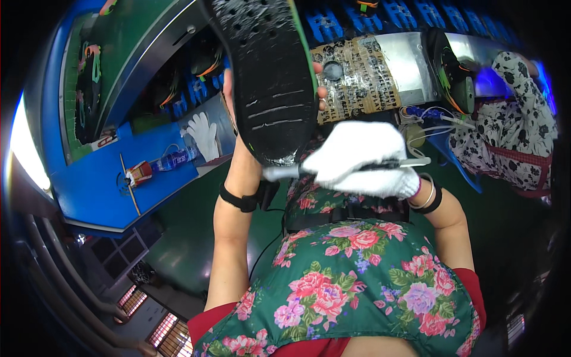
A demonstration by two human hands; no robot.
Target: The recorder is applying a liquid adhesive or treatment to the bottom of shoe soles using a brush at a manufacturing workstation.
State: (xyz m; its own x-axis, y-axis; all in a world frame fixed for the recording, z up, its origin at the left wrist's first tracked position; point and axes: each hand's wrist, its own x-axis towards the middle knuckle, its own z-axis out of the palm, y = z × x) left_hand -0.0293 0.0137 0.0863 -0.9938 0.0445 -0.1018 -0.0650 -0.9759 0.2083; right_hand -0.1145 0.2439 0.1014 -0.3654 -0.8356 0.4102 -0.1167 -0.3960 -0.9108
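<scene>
A black shoe sole (270, 77), wet and shiny in places, with small holes near its top and a green edge, stands raised before me. My left hand (229, 95) is closed around it from behind, fingertips showing past its right edge. My right hand (360, 160), in a white knitted glove, is closed on a thin pale-handled brush (417, 162). The brush's blurred grey tip lies at the sole's lower end; whether it touches I cannot tell.
At left, a blue table (89, 196) bears a white glove (204, 135) and a blue-labelled bottle (175, 159). Taped cardboard (363, 77) lies ahead, near blue shoe racks (398, 15). Another shoe (449, 71) is at right, beside a person in a patterned garment (505, 131).
</scene>
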